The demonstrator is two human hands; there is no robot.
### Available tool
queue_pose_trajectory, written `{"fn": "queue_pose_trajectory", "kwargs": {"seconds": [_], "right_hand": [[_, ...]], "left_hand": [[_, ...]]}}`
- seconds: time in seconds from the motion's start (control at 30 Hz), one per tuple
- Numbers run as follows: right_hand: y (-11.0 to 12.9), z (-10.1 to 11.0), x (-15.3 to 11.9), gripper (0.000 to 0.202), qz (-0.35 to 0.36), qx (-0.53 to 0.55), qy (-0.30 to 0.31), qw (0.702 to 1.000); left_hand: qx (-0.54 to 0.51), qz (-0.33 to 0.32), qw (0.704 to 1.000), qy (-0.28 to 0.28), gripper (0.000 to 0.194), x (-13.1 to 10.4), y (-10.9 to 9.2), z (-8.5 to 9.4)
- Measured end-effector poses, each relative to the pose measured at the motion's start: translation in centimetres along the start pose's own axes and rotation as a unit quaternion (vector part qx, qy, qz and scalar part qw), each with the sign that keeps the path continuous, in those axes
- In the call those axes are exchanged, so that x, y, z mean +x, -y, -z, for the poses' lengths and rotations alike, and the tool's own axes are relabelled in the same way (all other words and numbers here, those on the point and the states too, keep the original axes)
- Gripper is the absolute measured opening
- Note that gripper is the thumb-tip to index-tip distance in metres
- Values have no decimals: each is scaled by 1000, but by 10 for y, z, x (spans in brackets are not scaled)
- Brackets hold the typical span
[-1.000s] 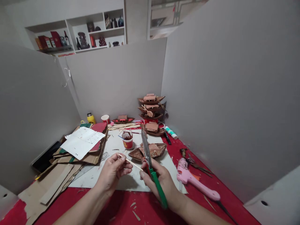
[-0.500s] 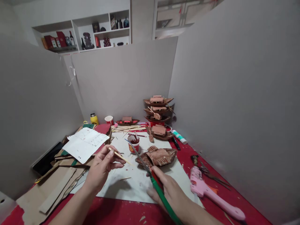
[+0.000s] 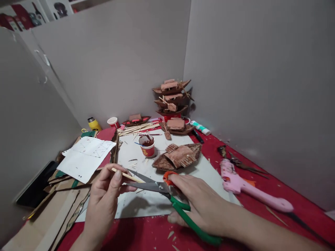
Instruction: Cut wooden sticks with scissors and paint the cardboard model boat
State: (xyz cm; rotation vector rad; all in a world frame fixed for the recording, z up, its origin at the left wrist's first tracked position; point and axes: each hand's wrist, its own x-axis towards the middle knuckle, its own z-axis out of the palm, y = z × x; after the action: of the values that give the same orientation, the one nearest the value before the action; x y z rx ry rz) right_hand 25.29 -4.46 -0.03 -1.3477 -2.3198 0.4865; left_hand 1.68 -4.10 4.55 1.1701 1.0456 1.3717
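Between the thumb and fingers of my left hand (image 3: 104, 191) is a thin wooden stick (image 3: 131, 176), pointing right. My right hand (image 3: 195, 198) grips scissors (image 3: 157, 186) with green and orange handles. The scissor blades are parted, with the stick between them close to my left fingertips. Just beyond my right hand, a brown model boat (image 3: 179, 157) with a ribbed roof rests on white paper (image 3: 133, 205). A red and white cup (image 3: 147, 148) of dark brown paint, a blue stick leaning in it, stands left of the boat.
More model boats (image 3: 171, 87) are stacked at the back, beside loose sticks (image 3: 138, 129). A pink glue gun (image 3: 256, 191) and pliers (image 3: 248, 167) lie right. Cardboard (image 3: 49, 216) and a drawn sheet (image 3: 86, 157) lie left, near a yellow bottle (image 3: 94, 124).
The scissors have swung from pointing away to pointing left, and their blades have opened around the stick. The view has shifted right and downward.
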Motion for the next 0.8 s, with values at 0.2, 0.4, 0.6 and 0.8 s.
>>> {"fn": "queue_pose_trajectory", "kwargs": {"seconds": [0.2,0.4,0.6,0.8], "right_hand": [[0,3,-2,56,20,-50,-30,998],[0,4,-2,57,44,-66,-58,995],[1,3,-2,57,44,-77,-51,995],[-2,0,0,59,39,-77,-50,995]], "left_hand": [[16,-21,999,-24,13,2,2,-4],[31,-62,997,-44,13,-5,-1,-8],[45,-82,995,-46,10,-12,0,-12],[58,-111,989,-78,13,-15,-1,-20]]}}
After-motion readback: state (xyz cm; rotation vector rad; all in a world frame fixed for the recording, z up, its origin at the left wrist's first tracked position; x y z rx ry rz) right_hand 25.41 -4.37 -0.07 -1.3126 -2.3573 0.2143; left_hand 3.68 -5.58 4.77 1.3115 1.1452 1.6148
